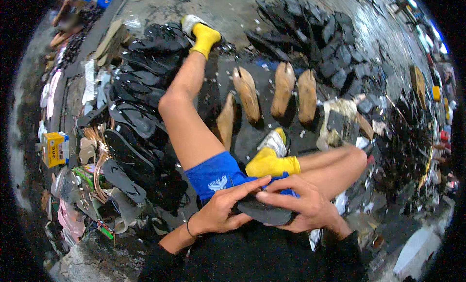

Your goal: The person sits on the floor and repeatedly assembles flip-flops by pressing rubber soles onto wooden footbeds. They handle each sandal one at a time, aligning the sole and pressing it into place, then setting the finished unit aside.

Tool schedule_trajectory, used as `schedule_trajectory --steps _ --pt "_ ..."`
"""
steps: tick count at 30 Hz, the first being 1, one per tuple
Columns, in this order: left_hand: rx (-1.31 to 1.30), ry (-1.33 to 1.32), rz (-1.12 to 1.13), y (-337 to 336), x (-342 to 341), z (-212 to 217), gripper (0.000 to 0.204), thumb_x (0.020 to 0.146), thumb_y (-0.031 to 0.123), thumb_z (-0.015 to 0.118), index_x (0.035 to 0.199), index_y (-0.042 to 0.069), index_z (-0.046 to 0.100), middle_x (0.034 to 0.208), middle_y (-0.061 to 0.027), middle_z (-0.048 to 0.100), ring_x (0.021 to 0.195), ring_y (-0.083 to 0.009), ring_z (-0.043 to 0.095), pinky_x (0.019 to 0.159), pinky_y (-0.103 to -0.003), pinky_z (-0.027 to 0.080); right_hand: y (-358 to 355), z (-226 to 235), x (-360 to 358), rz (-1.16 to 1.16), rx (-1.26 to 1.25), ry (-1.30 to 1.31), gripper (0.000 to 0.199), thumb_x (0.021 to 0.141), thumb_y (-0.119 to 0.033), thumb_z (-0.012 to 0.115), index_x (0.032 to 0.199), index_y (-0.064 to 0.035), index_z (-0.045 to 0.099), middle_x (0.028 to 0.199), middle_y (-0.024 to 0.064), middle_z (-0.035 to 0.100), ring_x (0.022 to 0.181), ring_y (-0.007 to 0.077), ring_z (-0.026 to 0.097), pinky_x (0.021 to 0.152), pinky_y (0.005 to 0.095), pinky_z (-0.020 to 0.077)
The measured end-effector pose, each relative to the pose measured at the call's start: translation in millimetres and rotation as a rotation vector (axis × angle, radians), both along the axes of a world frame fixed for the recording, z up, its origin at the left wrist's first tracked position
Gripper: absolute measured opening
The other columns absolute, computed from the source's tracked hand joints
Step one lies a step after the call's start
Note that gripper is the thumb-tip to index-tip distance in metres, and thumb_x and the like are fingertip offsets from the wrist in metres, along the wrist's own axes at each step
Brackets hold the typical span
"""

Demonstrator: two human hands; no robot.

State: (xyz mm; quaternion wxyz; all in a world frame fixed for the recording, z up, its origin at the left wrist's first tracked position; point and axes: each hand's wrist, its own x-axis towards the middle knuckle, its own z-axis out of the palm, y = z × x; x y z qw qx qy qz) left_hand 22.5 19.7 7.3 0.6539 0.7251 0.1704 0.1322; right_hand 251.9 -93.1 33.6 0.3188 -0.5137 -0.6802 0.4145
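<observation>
— Floor condition?

— Rough grey concrete floor (228, 10), stained and littered with small pale scraps. It looks wet and glossy toward the upper right.

— What is set out on it?

— A pile of black soles (315, 34) at the top, a second spread of black sandal soles (131, 112) on the left, and four wooden shoe lasts (284, 90) lying side by side between them. A small yellow box (54, 148) sits at the far left.

— Lighting?

— Artificial and uneven: bright on the floor centre, dark at the edges. Walls cannot be made out.

Dark flat sole (264, 213) (rubber, perhaps), lying across the lap.
</observation>
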Motion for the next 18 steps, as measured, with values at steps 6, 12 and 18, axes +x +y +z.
schedule_trajectory --steps 6,12,18 --pt "-0.211 -0.035 0.095 -22.9 -18.6 1.1 0.077 0.073 -0.001 0.076 0.143 0.0 0.045 0.123 -0.0179 0.063 0.111 -0.0319 0.065 0.095 -0.036 0.051 -19.2 3.4 -21.2 -0.07 0.051 -0.038 0.08 0.06 0.001 0.069 0.137 -0.0183 0.059 0.122 0.0088 0.059 0.108 0.0308 0.06 0.093 0.0426 0.0523" --pt "0.34 0.043 0.127 -37.5 -36.1 14.6 0.048 0.076 0.002 0.073 0.124 0.008 0.067 0.125 -0.0183 0.061 0.111 -0.0332 0.064 0.095 -0.041 0.053 -31.9 -5.7 -36.5 -0.085 0.1 -0.042 0.069 0.058 0.001 0.069 0.125 -0.0116 0.065 0.121 0.0084 0.06 0.117 0.0305 0.056 0.1 0.0469 0.0478" --pt "0.227 0.061 0.164 -56.8 -59.3 12.6 0.052 0.064 -0.004 0.076 0.115 0.005 0.07 0.115 -0.0142 0.064 0.108 -0.0293 0.064 0.096 -0.041 0.053 -39.3 -8.7 -46.1 0.031 0.022 0.059 0.066 0.059 0.004 0.064 0.124 -0.0074 0.065 0.125 0.0074 0.062 0.128 0.0304 0.053 0.109 0.0501 0.0415"
